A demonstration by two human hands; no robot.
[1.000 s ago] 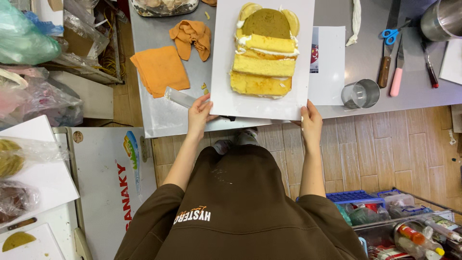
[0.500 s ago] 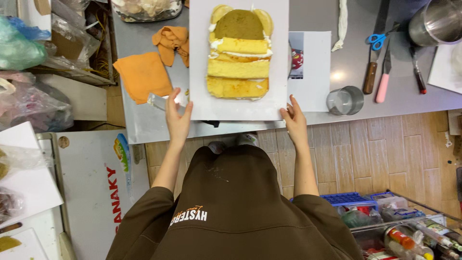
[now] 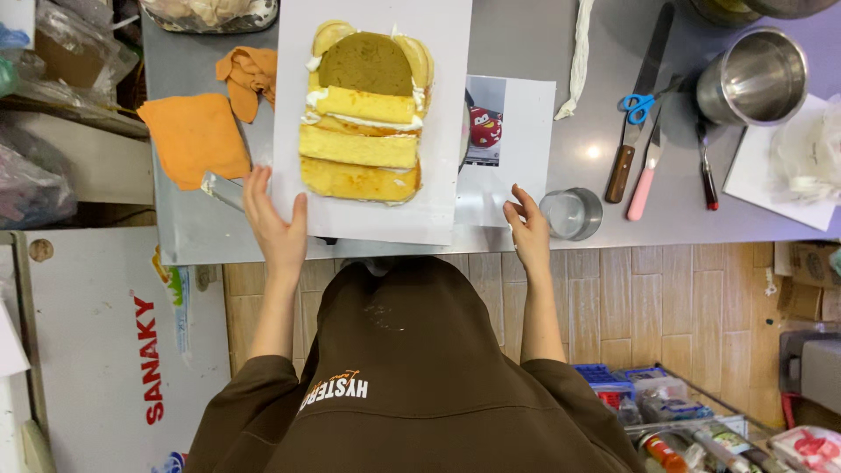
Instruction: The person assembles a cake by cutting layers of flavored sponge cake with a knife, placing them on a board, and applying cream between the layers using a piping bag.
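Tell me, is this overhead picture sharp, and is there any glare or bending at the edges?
Head view: the sponge cake on its white board and both hands, left hand and right hand, are sharp; a small glare spot sits on the steel table; the floor planks bow slightly, suggesting wide-lens distortion.

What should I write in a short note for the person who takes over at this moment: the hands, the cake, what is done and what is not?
Left hand: open, flat on the near-left corner of the white board.
Right hand: open, holds nothing, fingers at the near edge of the printed picture, beside the small steel cup.
Cake: yellow sponge pieces stacked on the board with white cream between them, a brown piece at the far end.
Done: pieces cut and placed.
Left: sides and top are bare, no cream coat.
Knives and scissors lie untouched to the right.
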